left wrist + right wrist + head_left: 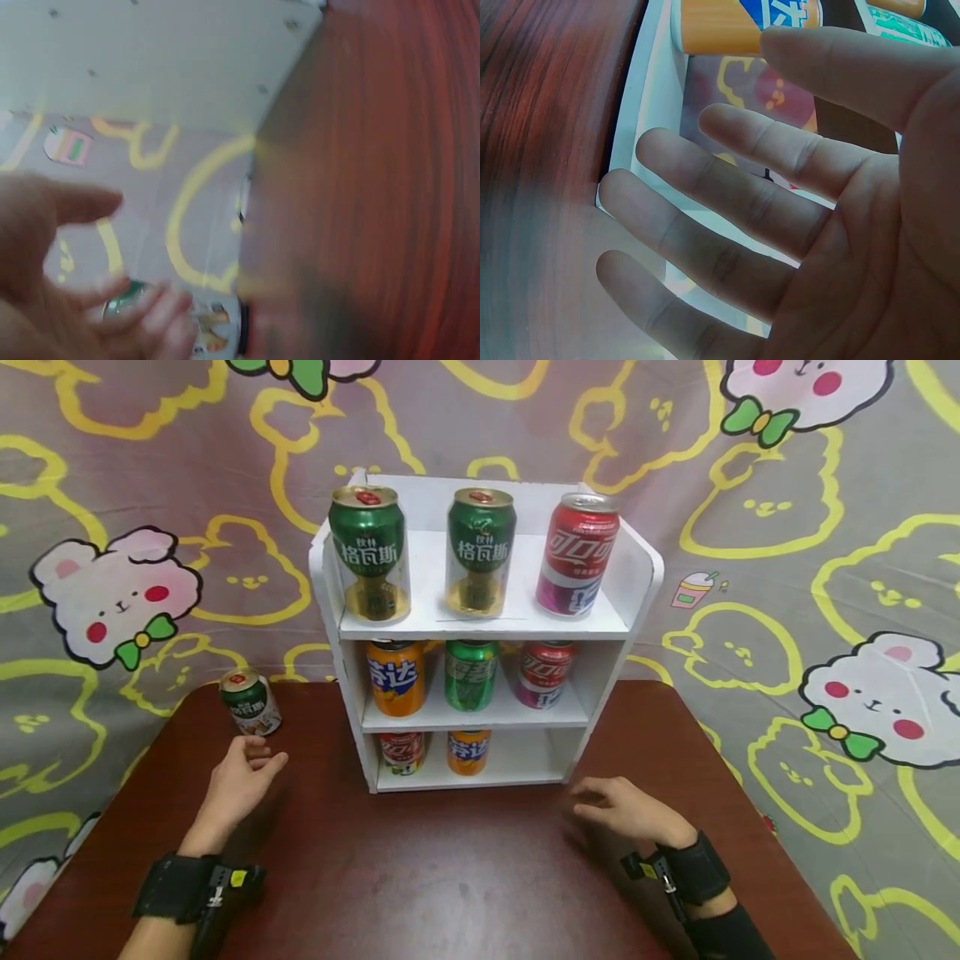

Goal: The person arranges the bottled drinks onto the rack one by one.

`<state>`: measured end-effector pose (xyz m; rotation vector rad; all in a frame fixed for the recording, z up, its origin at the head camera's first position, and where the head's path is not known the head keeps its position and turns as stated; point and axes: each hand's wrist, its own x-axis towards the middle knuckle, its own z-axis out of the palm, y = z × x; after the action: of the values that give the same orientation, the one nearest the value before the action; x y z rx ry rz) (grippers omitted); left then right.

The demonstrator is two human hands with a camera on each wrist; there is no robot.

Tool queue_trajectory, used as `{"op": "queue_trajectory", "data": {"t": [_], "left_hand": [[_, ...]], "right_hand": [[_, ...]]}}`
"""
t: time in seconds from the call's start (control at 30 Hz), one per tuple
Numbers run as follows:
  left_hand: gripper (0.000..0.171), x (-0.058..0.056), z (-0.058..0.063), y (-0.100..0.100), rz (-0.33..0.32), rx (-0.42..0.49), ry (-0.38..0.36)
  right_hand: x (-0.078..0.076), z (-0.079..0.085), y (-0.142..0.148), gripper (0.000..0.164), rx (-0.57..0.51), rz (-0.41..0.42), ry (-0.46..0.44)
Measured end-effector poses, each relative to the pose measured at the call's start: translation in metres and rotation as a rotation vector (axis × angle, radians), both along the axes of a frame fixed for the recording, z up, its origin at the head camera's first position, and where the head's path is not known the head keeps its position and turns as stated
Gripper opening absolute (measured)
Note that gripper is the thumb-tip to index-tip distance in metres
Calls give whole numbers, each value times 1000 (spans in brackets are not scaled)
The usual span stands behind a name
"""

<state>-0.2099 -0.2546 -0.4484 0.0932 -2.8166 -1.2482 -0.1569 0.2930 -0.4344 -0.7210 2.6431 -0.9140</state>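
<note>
On the table at the left stands a green and white drink can (251, 703). My left hand (238, 777) is just in front of it, fingers loosely bent and holding nothing. In the left wrist view the can (214, 330) shows partly behind the blurred fingers (161, 319); whether they touch cannot be told. My right hand (626, 810) hovers by the lower right corner of a white three-tier shelf (480, 785). The right wrist view shows its fingers (727, 187) spread and nothing in them, with an orange can (720, 26) beyond the thumb.
On the top tier stand two green-gold cans (371, 556) and a red can (577, 556). The middle tier bears an orange can (396, 681), a green can (470, 677) and a red can (543, 677). Below are a red can (402, 750) and an orange can (468, 752). A patterned cloth (750, 652) hangs behind.
</note>
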Motion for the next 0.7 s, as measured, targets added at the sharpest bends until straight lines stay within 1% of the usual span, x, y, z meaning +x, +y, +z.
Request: {"op": "queue_trajectory", "data": {"t": [0.03,0.1,0.17,0.2,0.3,0.4,0.47,0.57,0.7], "left_hand": [[70,-4,-2,-2,45,6,-23],[79,-13,-5,-7,115,8,-66],[88,-23,-7,-11,165,14,-91],[91,-28,-7,-13,181,29,-92],[97,-41,-6,-15,205,105,-66],[98,-54,-6,-16,221,183,-29],[101,-63,-5,-16,241,207,-17],[103,-76,-4,-19,297,224,29],[103,-90,-3,-23,356,261,83]], "right_hand": [[0,1,1,37,0,-3,0],[2,1,2,36,4,-12,-1],[2,2,4,36,5,-20,-4],[3,2,4,37,6,-21,-7],[3,1,5,38,11,-26,-12],[4,-1,5,38,10,-28,-7],[4,-2,4,38,3,-18,0],[3,-3,3,38,-3,-11,9],[0,-3,2,37,-6,-19,5]]}}
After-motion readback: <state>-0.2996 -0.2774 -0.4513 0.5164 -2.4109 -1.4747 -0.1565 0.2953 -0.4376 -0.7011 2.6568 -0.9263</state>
